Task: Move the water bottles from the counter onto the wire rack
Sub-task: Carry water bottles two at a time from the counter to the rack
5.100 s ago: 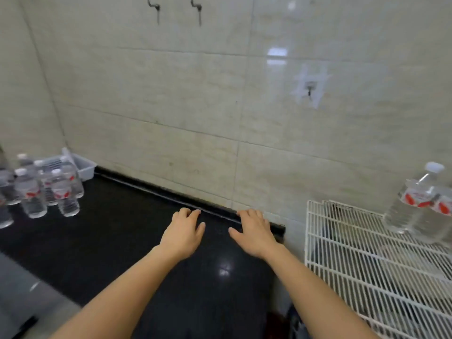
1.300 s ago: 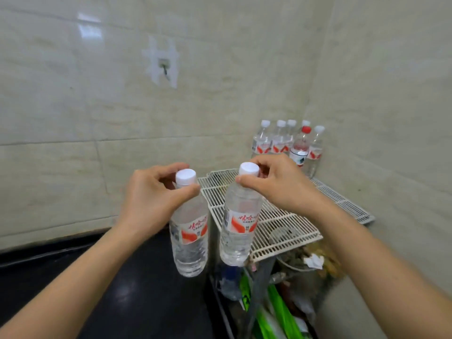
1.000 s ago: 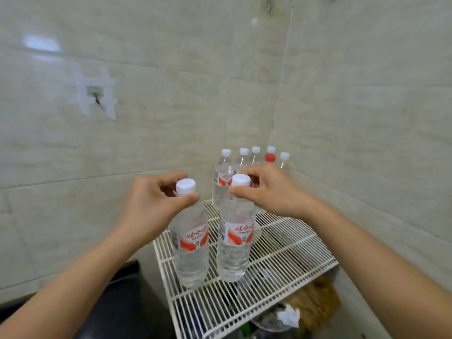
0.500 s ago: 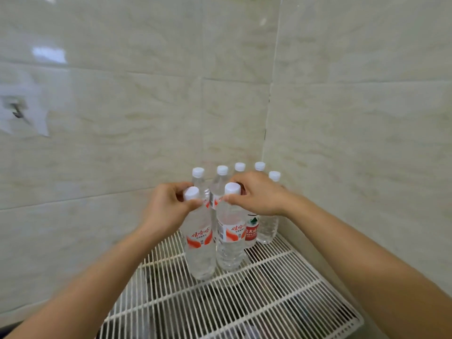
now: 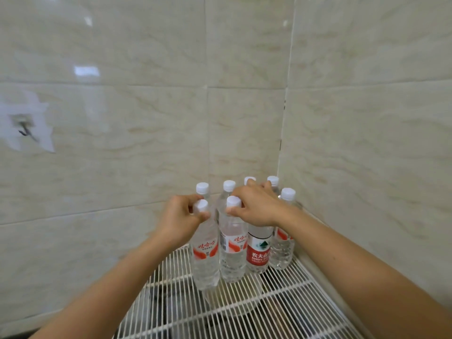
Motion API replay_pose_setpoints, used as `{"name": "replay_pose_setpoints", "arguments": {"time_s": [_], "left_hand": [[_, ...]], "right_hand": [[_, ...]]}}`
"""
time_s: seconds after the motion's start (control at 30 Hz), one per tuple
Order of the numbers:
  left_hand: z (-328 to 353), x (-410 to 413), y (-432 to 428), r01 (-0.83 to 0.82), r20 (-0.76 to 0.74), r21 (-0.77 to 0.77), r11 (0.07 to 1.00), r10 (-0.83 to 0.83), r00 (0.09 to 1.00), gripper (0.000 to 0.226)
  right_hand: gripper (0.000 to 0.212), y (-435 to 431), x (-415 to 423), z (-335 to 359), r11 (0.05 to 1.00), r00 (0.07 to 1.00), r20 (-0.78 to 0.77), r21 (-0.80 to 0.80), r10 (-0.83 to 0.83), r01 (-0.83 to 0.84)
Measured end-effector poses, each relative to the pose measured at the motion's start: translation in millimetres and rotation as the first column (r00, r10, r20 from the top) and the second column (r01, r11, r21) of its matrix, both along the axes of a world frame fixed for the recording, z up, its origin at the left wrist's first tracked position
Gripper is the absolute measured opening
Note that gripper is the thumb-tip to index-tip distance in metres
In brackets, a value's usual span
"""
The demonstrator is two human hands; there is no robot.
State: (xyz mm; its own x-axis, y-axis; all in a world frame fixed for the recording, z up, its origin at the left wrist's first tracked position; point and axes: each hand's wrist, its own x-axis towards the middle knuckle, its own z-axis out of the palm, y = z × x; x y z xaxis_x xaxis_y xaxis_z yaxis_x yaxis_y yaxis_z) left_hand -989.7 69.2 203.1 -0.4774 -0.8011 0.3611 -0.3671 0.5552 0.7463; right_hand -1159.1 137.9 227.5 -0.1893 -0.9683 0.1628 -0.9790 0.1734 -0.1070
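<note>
Two clear water bottles with white caps and red-and-white labels stand upright on the white wire rack (image 5: 281,304). My left hand (image 5: 179,220) grips the neck of the left bottle (image 5: 205,258). My right hand (image 5: 256,206) grips the cap end of the right bottle (image 5: 232,255). Both bottles touch the rack's wires, just in front of a cluster of several more bottles (image 5: 283,243) packed into the wall corner. One of these has a red label (image 5: 258,253).
Tiled walls close the rack in at the back and right, meeting in a corner behind the bottles. A hook on a white adhesive patch (image 5: 24,128) is on the left wall. The front part of the rack holds nothing. Dark items show below through the wires.
Over the frames my hands went from flat on the black counter to carrying two bottles to the rack. In the last half second both bottles moved further back against the cluster.
</note>
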Motion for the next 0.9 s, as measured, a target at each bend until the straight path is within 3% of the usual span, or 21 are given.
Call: {"name": "replay_pose_setpoints", "arguments": {"time_s": [0.17,0.9], "left_hand": [[-1.5,-10.4,-4.8,-0.028,-0.007,0.002,1.0,0.028,1.0,0.038],[-30.8,-17.7,-9.5,-0.062,-0.034,-0.106,0.992,0.059,0.998,0.051]], "right_hand": [[0.03,-11.9,-7.6,-5.4,1.0,0.999,0.025,-0.002,-0.022,0.022],[0.034,-19.7,-21.5,-24.3,0.992,0.998,0.061,-0.125,-0.02,0.028]]}}
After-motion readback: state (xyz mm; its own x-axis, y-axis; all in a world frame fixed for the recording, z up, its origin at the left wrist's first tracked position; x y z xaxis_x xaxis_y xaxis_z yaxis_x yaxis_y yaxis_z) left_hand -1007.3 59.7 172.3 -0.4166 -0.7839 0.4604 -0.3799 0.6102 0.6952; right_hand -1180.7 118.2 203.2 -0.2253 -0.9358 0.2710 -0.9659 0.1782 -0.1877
